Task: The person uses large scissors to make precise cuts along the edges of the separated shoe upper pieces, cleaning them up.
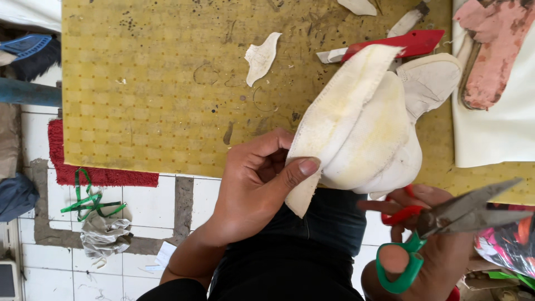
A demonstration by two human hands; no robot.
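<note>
The person's left hand has a closed grip on a cream shoe upper, thumb pressed flat on its near edge and fingers curled behind it. The piece is held up just over the near edge of the yellow bench, its stained lining turned toward us and its toe end pointing to the far right. The right hand is closed around a pair of scissors, thumb through the green loop and fingers through the red one; the blades stand slightly apart and point right, just below the upper without touching it. On the bench behind lie a white leather scrap and a red-handled knife. A green strap and a crumpled rag lie on the tiled floor to the left.
</note>
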